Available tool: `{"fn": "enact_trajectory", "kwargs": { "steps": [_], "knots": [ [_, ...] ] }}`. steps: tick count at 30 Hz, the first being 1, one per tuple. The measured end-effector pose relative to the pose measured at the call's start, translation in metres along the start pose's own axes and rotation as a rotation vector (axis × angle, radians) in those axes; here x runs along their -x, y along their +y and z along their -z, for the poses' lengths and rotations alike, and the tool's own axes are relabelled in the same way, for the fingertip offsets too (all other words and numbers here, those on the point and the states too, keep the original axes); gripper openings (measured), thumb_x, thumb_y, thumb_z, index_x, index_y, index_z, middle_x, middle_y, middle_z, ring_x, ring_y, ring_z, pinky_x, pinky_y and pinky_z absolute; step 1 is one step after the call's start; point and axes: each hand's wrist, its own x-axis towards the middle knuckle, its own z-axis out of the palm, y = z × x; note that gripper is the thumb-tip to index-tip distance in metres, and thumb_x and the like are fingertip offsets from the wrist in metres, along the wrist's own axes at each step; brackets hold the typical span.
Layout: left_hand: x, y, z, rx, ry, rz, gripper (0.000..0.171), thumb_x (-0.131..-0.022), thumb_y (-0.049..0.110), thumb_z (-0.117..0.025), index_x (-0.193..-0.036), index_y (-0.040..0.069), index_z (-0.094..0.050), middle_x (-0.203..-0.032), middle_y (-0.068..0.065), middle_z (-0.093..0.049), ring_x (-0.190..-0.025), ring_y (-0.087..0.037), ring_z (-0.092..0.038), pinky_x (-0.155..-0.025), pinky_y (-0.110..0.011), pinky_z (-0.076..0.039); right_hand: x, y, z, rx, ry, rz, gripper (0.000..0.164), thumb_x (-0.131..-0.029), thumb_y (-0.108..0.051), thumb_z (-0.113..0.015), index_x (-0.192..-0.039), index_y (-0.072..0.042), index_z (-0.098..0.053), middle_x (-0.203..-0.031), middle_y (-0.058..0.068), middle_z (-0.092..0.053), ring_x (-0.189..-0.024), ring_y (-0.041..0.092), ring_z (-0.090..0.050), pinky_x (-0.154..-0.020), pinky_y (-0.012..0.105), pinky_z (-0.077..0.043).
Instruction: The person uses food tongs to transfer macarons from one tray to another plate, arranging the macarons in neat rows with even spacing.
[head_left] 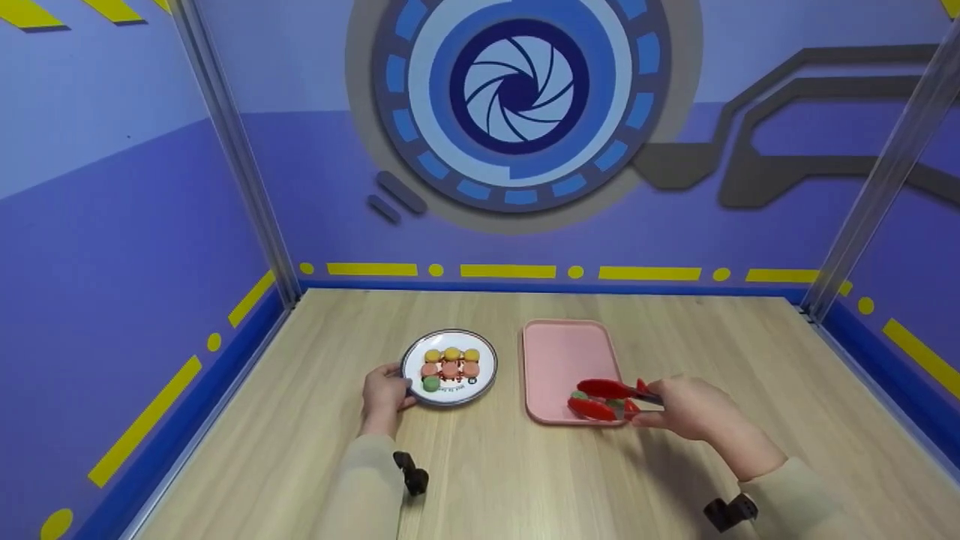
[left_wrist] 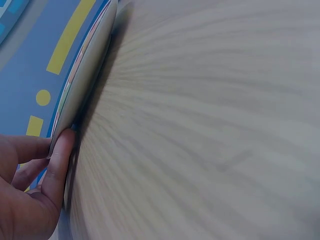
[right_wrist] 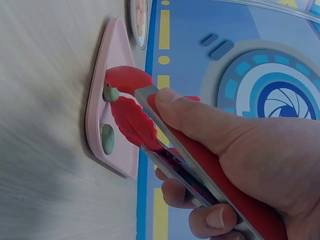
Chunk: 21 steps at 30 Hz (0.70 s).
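My left hand (head_left: 384, 394) pinches the left rim of a round white plate (head_left: 485, 367), thumb on one face and fingers on the other. The plate's edge (left_wrist: 90, 70) stands out in the left wrist view. On it sit rows of small macaron-like rounds: yellow at the back, pink (head_left: 450, 369) in the middle, one green (head_left: 431, 384) in front. My right hand (head_left: 694, 405) grips metal tongs with red scalloped tips (right_wrist: 134, 122). These tips lie either side of a green round (right_wrist: 112, 94) at the pink tray (head_left: 566, 349). A second green round (right_wrist: 107, 139) rests in the tray.
The plate and tray stand side by side on a light wooden table (head_left: 480, 480). Blue-purple panels (head_left: 300, 187) with yellow markings enclose the back and both sides, joined by metal corner posts (head_left: 240, 165).
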Motion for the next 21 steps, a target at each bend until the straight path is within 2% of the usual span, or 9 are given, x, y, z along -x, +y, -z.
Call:
{"fn": "enact_trajectory", "kwargs": {
  "steps": [5, 11, 17, 21],
  "knots": [
    [0.002, 0.001, -0.001, 0.01, 0.007, -0.012, 0.05, -0.09, -0.009, -0.055, -0.139, -0.003, -0.058, -0.144, -0.028, -0.057, -0.095, -0.02, -0.068, -0.061, -0.023, -0.063, 0.001, 0.0, -0.001, 0.009, 0.026, 0.023, 0.045, -0.079, -0.048, -0.085, -0.091, -0.006, -0.074, -0.071, -0.002, -0.062, -0.064, 0.015, -0.05, -0.057, 0.028, -0.04],
    [0.002, 0.001, -0.001, 0.001, 0.01, -0.003, 0.049, -0.091, -0.008, -0.055, -0.14, -0.003, -0.058, -0.144, -0.028, -0.057, -0.094, -0.021, -0.068, -0.061, -0.022, -0.062, 0.002, 0.0, 0.002, 0.01, 0.035, 0.044, 0.046, -0.08, -0.05, -0.084, -0.092, -0.006, -0.073, -0.071, -0.002, -0.062, -0.063, 0.015, -0.05, -0.056, 0.028, -0.039],
    [0.001, 0.002, -0.001, -0.007, 0.005, 0.008, 0.049, -0.092, -0.007, -0.056, -0.141, -0.001, -0.057, -0.145, -0.027, -0.057, -0.099, -0.022, -0.068, -0.062, -0.022, -0.062, 0.0, -0.008, 0.008, 0.02, 0.059, 0.062, 0.049, -0.08, -0.051, -0.084, -0.095, -0.005, -0.075, -0.073, -0.001, -0.064, -0.064, 0.015, -0.051, -0.056, 0.028, -0.044],
    [0.0, 0.0, -0.001, 0.0, 0.003, 0.006, 0.049, -0.092, -0.008, -0.056, -0.141, -0.002, -0.057, -0.145, -0.027, -0.057, -0.1, -0.023, -0.068, -0.062, -0.022, -0.062, -0.006, -0.017, 0.01, 0.011, 0.067, 0.063, 0.045, -0.08, -0.049, -0.084, -0.092, -0.007, -0.073, -0.07, -0.002, -0.06, -0.062, 0.014, -0.05, -0.055, 0.027, -0.041]
  ]
}}
